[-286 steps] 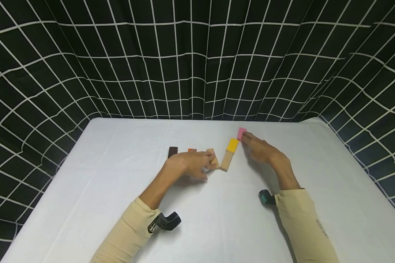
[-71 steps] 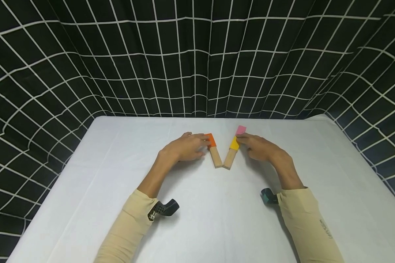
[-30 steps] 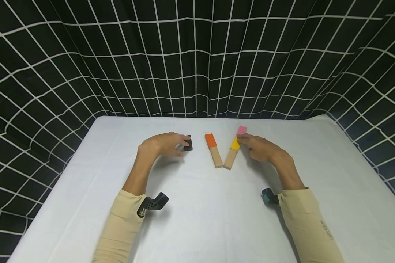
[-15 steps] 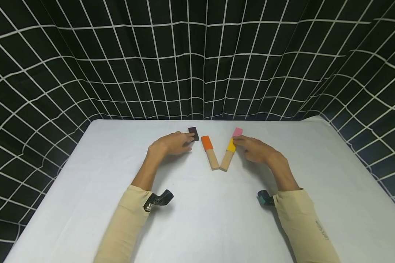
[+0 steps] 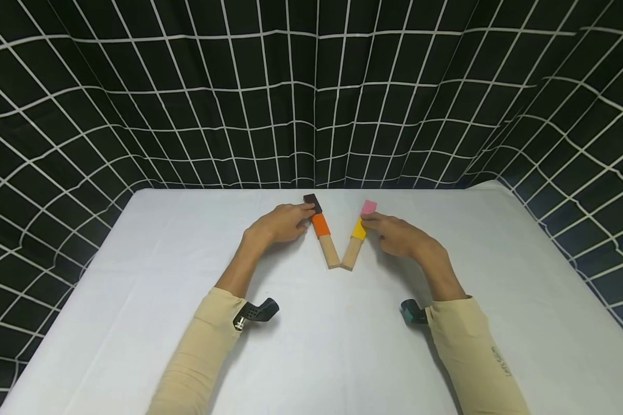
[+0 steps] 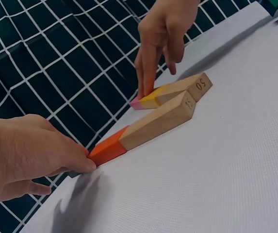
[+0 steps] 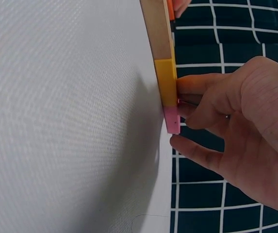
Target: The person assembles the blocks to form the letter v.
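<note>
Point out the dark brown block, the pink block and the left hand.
dark brown block (image 5: 311,202), head view, its top face.
pink block (image 5: 368,207), head view, its top face.
left hand (image 5: 279,224), head view, back of the hand.

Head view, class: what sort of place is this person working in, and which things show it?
Probably a staged recording booth, not a home: a white table enclosed by a black grid-patterned curtain, a small camera strapped to the wrist, and only coloured wooden blocks laid out.
</note>
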A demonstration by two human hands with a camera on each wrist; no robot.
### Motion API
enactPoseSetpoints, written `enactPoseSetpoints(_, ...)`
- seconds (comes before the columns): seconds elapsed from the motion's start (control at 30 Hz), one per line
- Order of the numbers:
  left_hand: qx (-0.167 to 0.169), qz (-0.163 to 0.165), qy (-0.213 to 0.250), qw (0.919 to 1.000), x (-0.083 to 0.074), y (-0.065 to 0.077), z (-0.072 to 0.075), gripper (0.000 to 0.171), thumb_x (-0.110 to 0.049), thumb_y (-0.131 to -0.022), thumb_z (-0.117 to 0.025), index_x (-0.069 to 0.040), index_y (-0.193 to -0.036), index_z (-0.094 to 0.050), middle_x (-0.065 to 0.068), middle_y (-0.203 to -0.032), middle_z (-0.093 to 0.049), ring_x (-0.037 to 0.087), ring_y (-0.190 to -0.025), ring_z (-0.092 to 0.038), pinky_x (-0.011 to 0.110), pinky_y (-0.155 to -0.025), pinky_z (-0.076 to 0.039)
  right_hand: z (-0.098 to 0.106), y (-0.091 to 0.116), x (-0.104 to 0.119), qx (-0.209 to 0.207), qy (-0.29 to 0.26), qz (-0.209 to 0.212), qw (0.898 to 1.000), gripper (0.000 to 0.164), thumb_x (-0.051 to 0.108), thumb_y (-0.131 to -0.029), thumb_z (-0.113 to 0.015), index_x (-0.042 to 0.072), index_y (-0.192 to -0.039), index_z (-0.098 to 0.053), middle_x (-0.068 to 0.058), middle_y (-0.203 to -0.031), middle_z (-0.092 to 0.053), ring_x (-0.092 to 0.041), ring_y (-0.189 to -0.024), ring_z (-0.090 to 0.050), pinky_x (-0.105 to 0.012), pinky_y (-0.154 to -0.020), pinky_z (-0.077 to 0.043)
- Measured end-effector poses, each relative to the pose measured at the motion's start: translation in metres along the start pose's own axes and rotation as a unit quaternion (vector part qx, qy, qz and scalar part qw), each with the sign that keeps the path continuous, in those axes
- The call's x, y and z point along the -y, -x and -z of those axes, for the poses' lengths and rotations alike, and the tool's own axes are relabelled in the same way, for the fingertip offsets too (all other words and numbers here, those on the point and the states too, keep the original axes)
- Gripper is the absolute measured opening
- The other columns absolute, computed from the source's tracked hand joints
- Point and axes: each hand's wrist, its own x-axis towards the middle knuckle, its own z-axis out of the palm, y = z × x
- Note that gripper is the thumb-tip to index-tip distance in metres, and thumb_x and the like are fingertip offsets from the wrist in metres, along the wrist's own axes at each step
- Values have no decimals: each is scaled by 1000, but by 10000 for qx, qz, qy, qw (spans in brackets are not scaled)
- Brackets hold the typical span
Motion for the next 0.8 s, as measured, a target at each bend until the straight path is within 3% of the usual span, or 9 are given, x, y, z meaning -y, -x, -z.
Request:
enactPoseSetpoints(0.4,-210,-10,163,9996,0,0,2,43,-13,-104,-57,-10,-147,-60,7,-161,-52,29,-152,-47,47,-129,-35,3,1,0,-108,31,88,9999,62,-14,-95,-39,3,-154,-49,-18,-167,-39,-42,-158,-33,-58,-127,-30)
enactPoseSetpoints(0.8,-318,-81,208,9992,0,0,-1,43,-12,-103,-60,-10,-146,-62,9,-159,-54,28,-151,-49,50,-128,-37,1,0,-1,-64,49,220,9997,58,-11,-98,-39,2,-154,-49,-20,-167,-39,-44,-157,-33,-59,-128,-30)
